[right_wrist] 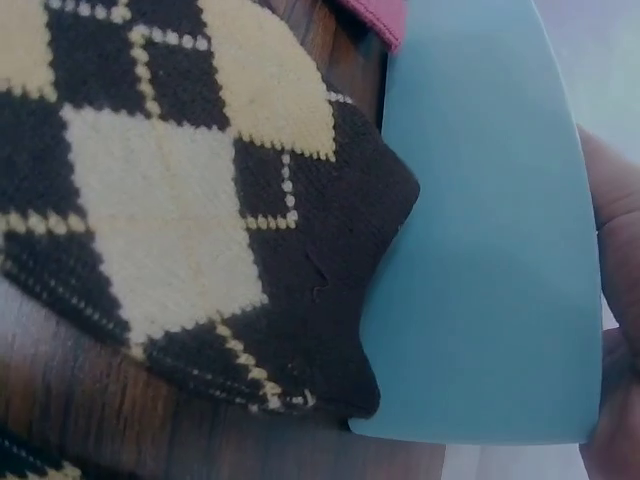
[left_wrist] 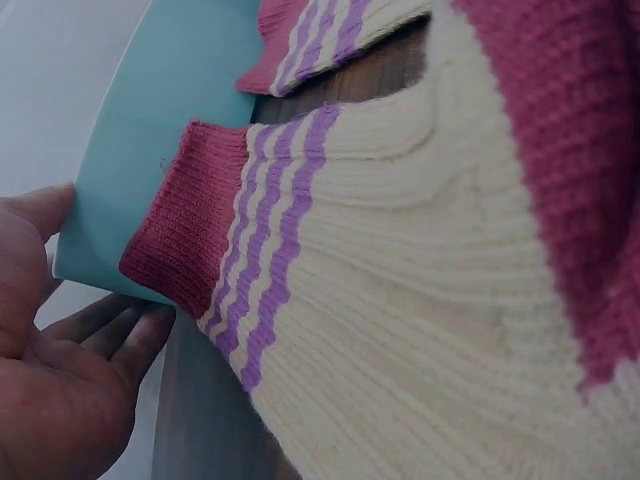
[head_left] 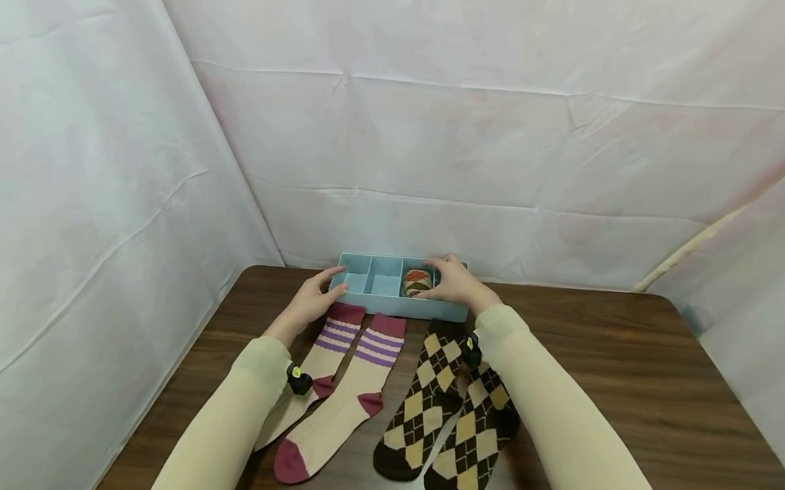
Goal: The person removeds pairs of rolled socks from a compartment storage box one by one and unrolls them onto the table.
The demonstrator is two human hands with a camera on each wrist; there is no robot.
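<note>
A light blue divided box stands at the table's back edge. My left hand holds its left end, thumb near the front corner and fingers along the end. The left wrist view shows this hand's fingers against the box's end. Over the right end reaches my right hand, its thumb and forefinger about a rolled striped sock in a right-hand compartment. Part of that roll is hidden. Only a bit of the right hand shows behind the box wall in the right wrist view.
Two cream socks with maroon cuffs and purple stripes lie in front of the box at left. Two dark argyle socks lie to their right, partly under my right forearm. White sheeting hangs behind the wooden table.
</note>
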